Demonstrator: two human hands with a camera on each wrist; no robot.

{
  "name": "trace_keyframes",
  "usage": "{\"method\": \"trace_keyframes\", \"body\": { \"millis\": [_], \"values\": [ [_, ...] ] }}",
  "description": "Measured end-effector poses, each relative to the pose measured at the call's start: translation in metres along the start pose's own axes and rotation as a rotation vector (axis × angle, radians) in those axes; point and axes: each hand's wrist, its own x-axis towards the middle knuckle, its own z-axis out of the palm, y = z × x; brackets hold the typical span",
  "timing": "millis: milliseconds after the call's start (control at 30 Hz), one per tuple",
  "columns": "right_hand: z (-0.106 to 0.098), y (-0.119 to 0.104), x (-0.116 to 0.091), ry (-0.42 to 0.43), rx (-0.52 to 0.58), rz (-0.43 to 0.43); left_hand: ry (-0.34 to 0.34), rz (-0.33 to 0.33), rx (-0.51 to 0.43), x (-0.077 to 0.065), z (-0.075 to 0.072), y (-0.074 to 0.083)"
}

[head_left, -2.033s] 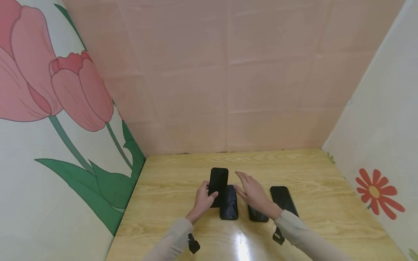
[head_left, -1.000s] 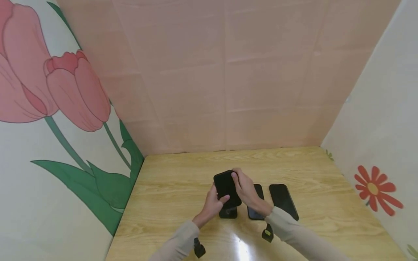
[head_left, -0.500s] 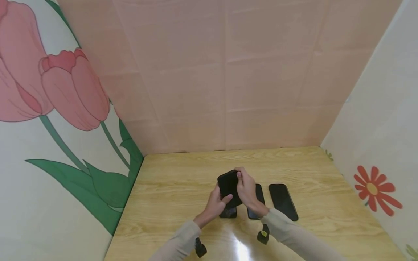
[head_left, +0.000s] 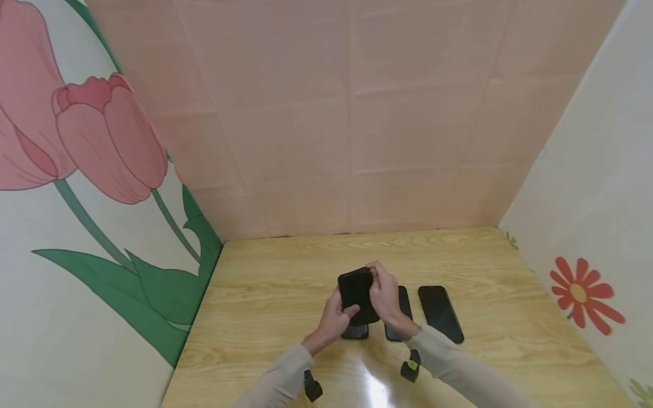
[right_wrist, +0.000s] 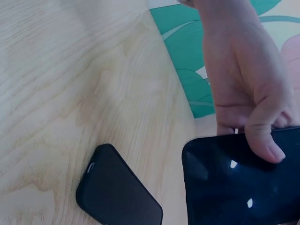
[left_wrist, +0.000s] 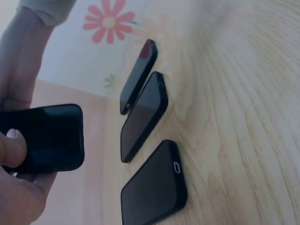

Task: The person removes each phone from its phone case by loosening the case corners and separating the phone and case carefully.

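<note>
A black smartphone [head_left: 355, 294] is held up over the table between both hands. My left hand [head_left: 334, 320] grips its lower left side, the thumb lying across the dark screen, as the right wrist view also shows. At the upper right edge, my right hand [head_left: 385, 292] holds the phone with fingers and thumb curled round it. Beneath the held phone lies another smartphone [head_left: 355, 332], mostly hidden from the head view. A second smartphone [head_left: 405, 303] lies partly behind the right hand, and a third smartphone [head_left: 440, 311] lies to its right.
The wooden table [head_left: 275, 272] meets a pink papered wall [head_left: 285, 141] at the back. Walls with painted tulips [head_left: 107, 141] and a red flower [head_left: 581, 292] stand at left and right. Black wrist cameras [head_left: 410, 368] hang below the sleeves.
Two seconds ago the left hand alone held the phone upright while the right hand was apart. The right hand has since gripped its right edge, and the phone has tilted and moved slightly right.
</note>
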Motion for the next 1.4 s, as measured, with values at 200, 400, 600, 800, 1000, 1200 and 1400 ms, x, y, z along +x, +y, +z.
{"method": "trace_keyframes", "body": {
  "millis": [200,400,600,800,1000,1200,1400],
  "values": [
    [-0.005,0.001,0.002,-0.11,0.082,0.036,-0.004,-0.008,0.034,0.0,-0.005,0.0],
    [-0.01,0.006,0.002,-0.211,0.165,0.038,0.034,-0.088,0.035,-0.001,-0.009,0.004],
    [-0.024,-0.01,0.008,-0.328,0.246,0.105,0.044,-0.103,0.009,0.0,-0.011,0.015],
    [-0.022,-0.001,0.005,-0.363,0.266,0.124,0.058,-0.09,0.011,0.001,-0.014,0.044],
    [-0.013,0.021,-0.005,-0.366,0.25,0.074,0.093,-0.072,0.006,0.005,-0.018,0.046],
    [-0.017,0.012,-0.011,-0.416,0.204,0.088,0.153,-0.062,-0.007,0.008,-0.021,0.052],
    [-0.018,0.006,-0.014,-0.452,0.232,0.16,0.214,-0.056,-0.019,0.014,-0.023,0.057]
  ]
}}
